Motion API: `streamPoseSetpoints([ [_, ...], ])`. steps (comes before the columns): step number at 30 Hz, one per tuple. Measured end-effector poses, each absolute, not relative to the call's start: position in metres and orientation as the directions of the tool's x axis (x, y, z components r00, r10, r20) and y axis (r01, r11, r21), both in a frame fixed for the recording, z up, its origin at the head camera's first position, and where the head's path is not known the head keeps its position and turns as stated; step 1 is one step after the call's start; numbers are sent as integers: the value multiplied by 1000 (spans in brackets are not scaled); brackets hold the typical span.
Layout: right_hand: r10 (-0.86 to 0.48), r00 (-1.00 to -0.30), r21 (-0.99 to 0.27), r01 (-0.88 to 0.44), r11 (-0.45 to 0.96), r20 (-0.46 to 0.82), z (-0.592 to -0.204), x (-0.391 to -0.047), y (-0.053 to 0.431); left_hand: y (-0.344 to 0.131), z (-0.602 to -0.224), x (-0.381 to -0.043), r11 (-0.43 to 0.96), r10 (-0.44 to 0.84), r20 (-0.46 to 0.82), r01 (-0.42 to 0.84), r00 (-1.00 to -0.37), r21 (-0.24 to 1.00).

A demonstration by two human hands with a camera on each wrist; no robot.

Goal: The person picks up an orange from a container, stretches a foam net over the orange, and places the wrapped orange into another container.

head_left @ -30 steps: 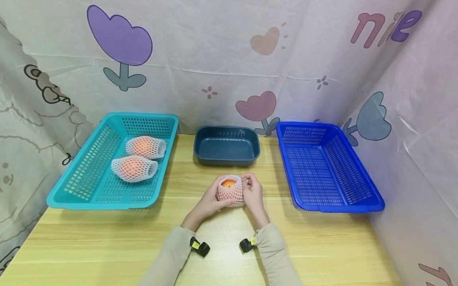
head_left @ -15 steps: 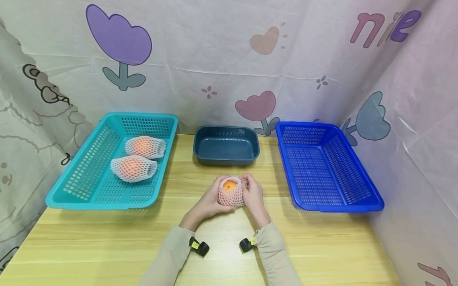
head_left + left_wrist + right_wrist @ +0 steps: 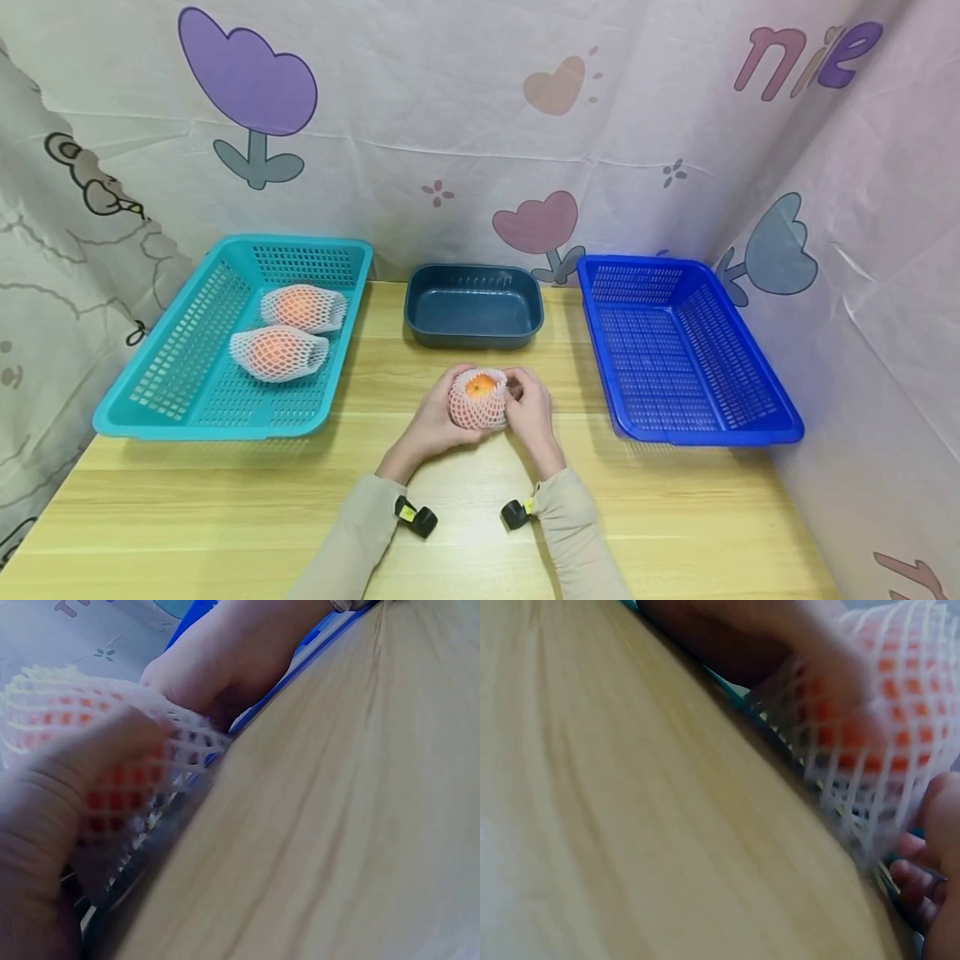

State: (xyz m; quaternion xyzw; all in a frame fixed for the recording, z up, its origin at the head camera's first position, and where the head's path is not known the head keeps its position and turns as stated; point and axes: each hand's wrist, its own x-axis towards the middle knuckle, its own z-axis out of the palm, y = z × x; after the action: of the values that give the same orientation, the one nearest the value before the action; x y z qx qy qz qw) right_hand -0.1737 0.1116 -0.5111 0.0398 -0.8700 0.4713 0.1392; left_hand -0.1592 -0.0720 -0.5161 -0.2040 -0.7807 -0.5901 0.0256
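An orange sits inside a white foam net sleeve, its top showing through the sleeve's open end. My left hand grips the netted fruit from the left; in the left wrist view the thumb lies across the mesh. On the other side my right hand pinches the net at its right edge with curled fingers. The right wrist view catches these fingers close beside the mesh, partly cut off by the frame. Both hands are just above the wooden table, in front of a dark teal bin.
At the left, a turquoise basket holds two more fruits in foam nets. The dark teal bin stands at the back middle, and a blue basket at the right. A printed curtain hangs behind the table.
The netted orange has tilted and shifted slightly left, showing more of its top than a second ago. My left thumb has moved lower on the net. The right hand stays at its right edge.
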Motion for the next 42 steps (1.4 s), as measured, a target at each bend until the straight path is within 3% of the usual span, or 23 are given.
streamPoseSetpoints([
  [5, 39, -949, -935, -300, 188, 312, -513, -174, 108, -72, -513, -158, 123, 174, 261, 284, -949, 951],
  [9, -70, -955, -957, -286, -52, 290, -509, -171, 106, -72, -509, -156, 50, 113, 206, 213, -972, 976],
  [14, -213, -948, -968, -209, -139, 236, -507, -168, 107, -73, -508, -157, 22, 107, 205, 208, -973, 978],
  [20, -353, -908, -947, -120, -300, 226, -509, -167, 111, -77, -504, -155, -32, 118, 280, 278, -953, 960],
  [25, -429, -875, -933, -66, -355, 225, -508, -165, 112, -78, -505, -155, -107, 101, 333, 323, -937, 940],
  [37, -445, -877, -914, 16, -406, 182, -503, -163, 112, -76, -513, -160, -246, 69, 400, 373, -914, 894],
  [42, -413, -894, -890, 36, -455, 176, -503, -164, 113, -76, -516, -163, -186, 149, 427, 398, -892, 898],
])
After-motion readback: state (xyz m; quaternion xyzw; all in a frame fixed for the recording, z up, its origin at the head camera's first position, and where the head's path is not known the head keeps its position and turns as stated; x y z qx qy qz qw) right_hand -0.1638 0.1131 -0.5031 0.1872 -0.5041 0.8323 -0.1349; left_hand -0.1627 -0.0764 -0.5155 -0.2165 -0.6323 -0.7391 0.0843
